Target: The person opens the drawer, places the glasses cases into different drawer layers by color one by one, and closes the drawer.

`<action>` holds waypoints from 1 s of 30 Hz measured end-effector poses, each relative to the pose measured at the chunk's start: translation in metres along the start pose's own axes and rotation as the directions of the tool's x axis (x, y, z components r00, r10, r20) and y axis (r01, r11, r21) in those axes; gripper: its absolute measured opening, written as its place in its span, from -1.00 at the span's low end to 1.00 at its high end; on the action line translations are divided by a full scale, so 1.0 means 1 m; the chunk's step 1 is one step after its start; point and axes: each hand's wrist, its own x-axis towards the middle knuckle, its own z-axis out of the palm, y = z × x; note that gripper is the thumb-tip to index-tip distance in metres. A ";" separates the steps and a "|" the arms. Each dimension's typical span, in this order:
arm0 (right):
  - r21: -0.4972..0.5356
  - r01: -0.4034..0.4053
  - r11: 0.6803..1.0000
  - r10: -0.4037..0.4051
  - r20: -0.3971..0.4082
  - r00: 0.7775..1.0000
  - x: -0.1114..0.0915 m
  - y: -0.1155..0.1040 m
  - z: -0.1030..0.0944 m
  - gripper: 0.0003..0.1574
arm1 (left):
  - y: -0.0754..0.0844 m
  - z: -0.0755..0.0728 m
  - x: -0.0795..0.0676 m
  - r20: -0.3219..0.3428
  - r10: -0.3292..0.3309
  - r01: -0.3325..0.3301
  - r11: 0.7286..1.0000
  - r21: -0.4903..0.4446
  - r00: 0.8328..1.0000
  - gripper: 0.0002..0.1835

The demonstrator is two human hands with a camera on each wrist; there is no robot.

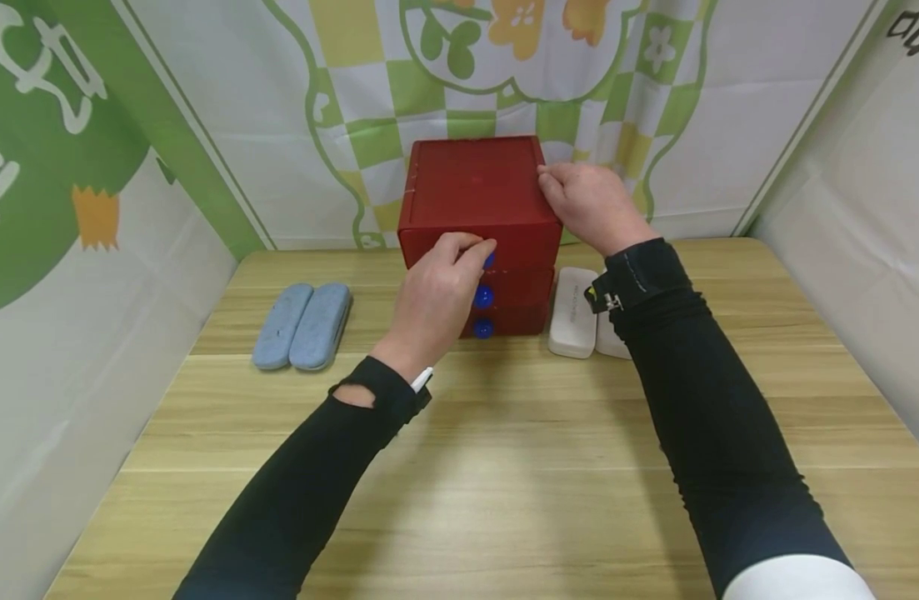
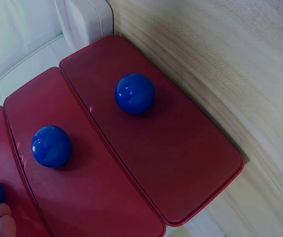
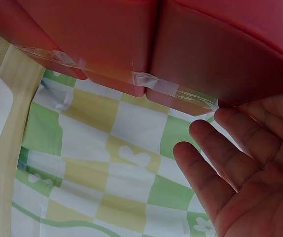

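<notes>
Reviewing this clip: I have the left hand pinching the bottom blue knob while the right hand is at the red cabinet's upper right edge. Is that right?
Not quite: the left hand pinches the top blue knob. The left wrist view shows this, with the bottom knob untouched. The right hand is at the red cabinet's upper right edge, as you say.

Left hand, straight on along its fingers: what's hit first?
The left hand pinches the top blue knob; past that, it would likely meet the top drawer's red front first, though the gap is hard to judge.
</notes>
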 end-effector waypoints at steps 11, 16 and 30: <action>0.001 -0.009 1.000 0.009 0.007 1.000 0.000 0.000 -0.001 -0.40 | -0.001 0.001 -0.001 -0.010 -0.007 0.007 1.000 -0.018 1.000 -0.64; 0.001 -0.004 1.000 0.004 0.003 1.000 0.000 0.000 0.000 -0.40 | -0.001 0.001 -0.002 0.002 -0.026 0.026 0.999 -0.034 1.000 -0.61; 0.012 -0.017 1.000 0.017 0.019 1.000 0.000 0.001 -0.001 -0.38 | -0.004 -0.002 -0.011 0.015 -0.057 0.057 0.998 -0.029 0.998 -0.52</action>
